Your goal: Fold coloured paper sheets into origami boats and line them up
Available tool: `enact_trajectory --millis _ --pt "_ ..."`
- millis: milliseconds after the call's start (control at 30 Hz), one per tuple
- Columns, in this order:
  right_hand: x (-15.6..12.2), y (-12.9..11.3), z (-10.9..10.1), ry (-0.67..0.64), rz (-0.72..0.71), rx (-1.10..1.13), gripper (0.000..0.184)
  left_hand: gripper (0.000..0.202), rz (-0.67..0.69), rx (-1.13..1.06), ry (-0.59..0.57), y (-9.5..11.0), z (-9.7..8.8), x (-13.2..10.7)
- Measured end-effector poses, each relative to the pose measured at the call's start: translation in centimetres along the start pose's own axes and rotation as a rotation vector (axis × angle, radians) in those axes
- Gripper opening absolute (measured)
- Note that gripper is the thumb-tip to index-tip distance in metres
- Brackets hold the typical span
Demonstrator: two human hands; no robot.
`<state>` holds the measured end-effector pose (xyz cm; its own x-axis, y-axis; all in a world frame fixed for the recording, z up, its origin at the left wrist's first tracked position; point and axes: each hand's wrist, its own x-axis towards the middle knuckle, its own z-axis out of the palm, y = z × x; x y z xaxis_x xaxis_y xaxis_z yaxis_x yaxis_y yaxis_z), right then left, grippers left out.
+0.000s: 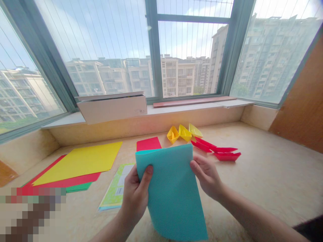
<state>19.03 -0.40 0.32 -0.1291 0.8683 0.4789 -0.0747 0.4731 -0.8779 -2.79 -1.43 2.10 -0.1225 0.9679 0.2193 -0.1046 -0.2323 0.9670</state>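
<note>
I hold a teal sheet of paper [171,188], folded over at the top, upright above the stone sill. My left hand [135,196] grips its left edge with the thumb pressed on the front. My right hand [207,174] pinches the right edge, fingers behind the sheet. Just beyond the sheet lie three yellow paper boats [184,132] and several red paper boats [217,151].
A stack of yellow, red and green sheets [80,161] lies at the left. A red sheet [148,143] peeks out behind the teal one. A paper pack wrapper [114,190] lies by my left hand. A white box [112,107] rests on the window ledge.
</note>
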Motion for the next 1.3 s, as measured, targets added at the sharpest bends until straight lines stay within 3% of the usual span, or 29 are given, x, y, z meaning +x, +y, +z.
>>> enact_trajectory --millis 200,767,1067,1300 --pt "-0.3 -0.3 0.0 0.061 0.036 -0.003 0.037 0.043 0.002 0.03 -0.016 -0.5 0.4 -0.5" --pt "-0.7 -0.3 -0.2 0.069 -0.088 -0.168 0.036 0.045 -0.04 0.014 -0.02 0.1 0.8 -0.9" --pt "-0.2 -0.1 -0.1 0.087 -0.019 -0.153 0.039 0.044 -0.054 -0.046 -0.034 -0.5 0.7 -0.6" --pt "0.8 -0.2 -0.2 0.097 0.088 -0.093 0.042 0.041 -0.064 -0.068 -0.15 0.0 1.0 -0.1"
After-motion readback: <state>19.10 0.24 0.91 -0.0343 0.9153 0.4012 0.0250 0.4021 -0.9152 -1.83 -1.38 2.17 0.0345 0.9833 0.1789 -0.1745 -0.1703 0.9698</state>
